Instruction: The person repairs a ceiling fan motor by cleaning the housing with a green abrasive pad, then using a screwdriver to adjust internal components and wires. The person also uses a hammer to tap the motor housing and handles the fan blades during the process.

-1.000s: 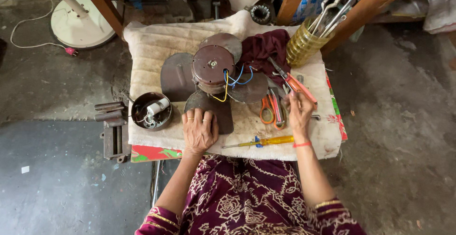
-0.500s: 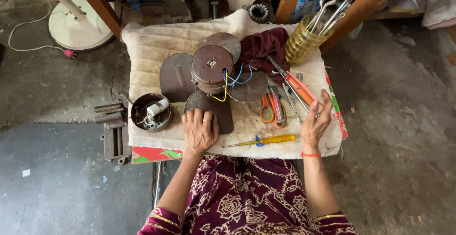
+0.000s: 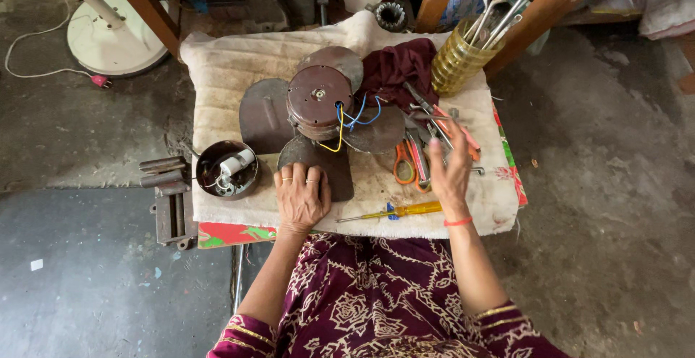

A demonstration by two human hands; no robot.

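Observation:
A brown fan motor (image 3: pixel 317 101) with dark metal blades (image 3: pixel 264 115) lies on a cream cloth (image 3: pixel 224 65) over a small table. Yellow and blue wires (image 3: pixel 342 128) hang from the motor. My left hand (image 3: pixel 300 199) rests flat on the cloth, its fingertips on the nearest blade. My right hand (image 3: pixel 450 173) is over a pile of hand tools, fingers spread and touching them, with nothing clearly gripped. Orange-handled scissors (image 3: pixel 402 164) and red-handled pliers (image 3: pixel 457 130) lie in that pile. A yellow-handled screwdriver (image 3: pixel 402 210) lies between my hands near the front edge.
A round metal cap (image 3: pixel 226 170) with a white part inside sits at the table's left edge. A maroon rag (image 3: pixel 398 68) and a yellow-green holder (image 3: pixel 456 61) full of wrenches stand at the back. A metal vise (image 3: pixel 170 202) and a white fan base (image 3: pixel 108 36) are on the floor to the left.
My right hand moved out to the table's right edge with the palm raised, then came back left onto the tool pile. My left hand has stayed in place.

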